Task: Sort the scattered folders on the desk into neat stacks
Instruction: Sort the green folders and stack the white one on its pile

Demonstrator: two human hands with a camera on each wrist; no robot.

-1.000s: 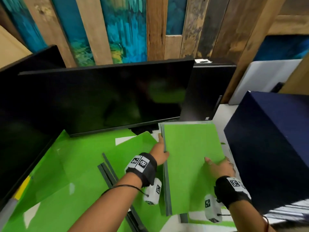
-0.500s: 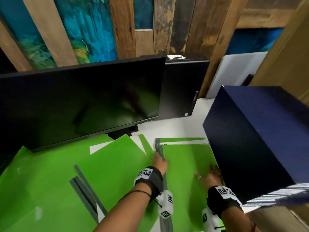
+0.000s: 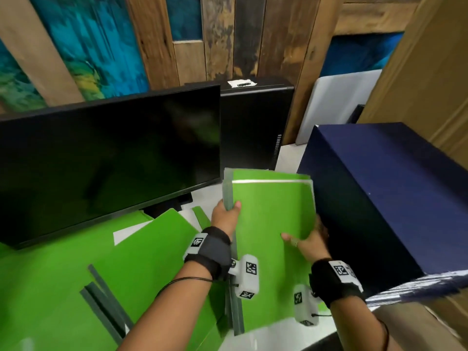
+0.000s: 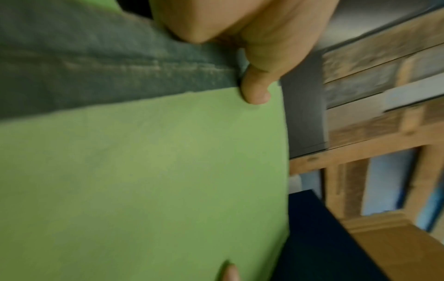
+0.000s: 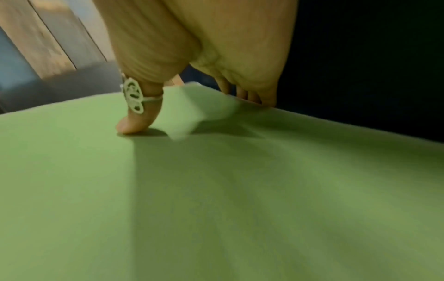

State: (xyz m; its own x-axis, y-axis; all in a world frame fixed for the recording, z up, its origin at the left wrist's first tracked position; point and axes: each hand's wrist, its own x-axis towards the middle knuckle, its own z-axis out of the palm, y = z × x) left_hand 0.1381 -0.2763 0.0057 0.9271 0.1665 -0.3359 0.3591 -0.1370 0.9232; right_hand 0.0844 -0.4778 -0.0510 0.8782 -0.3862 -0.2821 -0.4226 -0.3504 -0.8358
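Observation:
A stack of green folders with grey spines is held between both hands, lifted over the desk's right side. My left hand grips the spine edge, thumb on top; in the left wrist view the thumb presses the green cover beside the grey spines. My right hand pinches the stack's right edge, its ringed thumb on the cover and its fingers curled under. More green folders lie scattered on the left, one overlapping them.
A black monitor stands close behind the folders, with a black computer tower to its right. A large navy box sits right against the stack's right edge. Loose grey spine bars lie among the scattered folders.
The stack lay flat on the desk with both hands at its edges; now both hands grip it and it has come up off the desk. My view has swung right.

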